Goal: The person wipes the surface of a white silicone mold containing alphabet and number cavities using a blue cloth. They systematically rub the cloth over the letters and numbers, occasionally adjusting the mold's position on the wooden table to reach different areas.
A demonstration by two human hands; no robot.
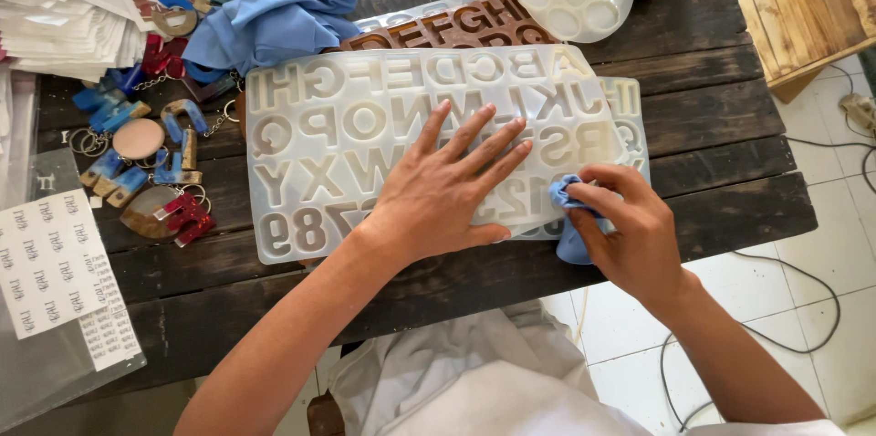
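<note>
Left hand (pixel 447 190) fingers spread flat, pinning translucent letter mould (pixel 365 126) on bench (pixel 712 217); right hand (pixel 630 226) fingers pinching blue cloth (pixel 568 217) at mould's right edge; wiping seemingly mid-way, extent unclear

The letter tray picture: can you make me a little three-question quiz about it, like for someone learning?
1. True or false: the left hand lies flat, fingers spread, on the white letter mould.
2. What does the right hand pinch against the mould's edge?
A) a brush
B) a small blue cloth
C) a keyring
3. Fill in: behind the white mould lies a ____-coloured letter mould.

Key:
1. True.
2. B; a bigger crumpled blue cloth lies unheld at the back of the dark wooden table.
3. Brown.
</note>
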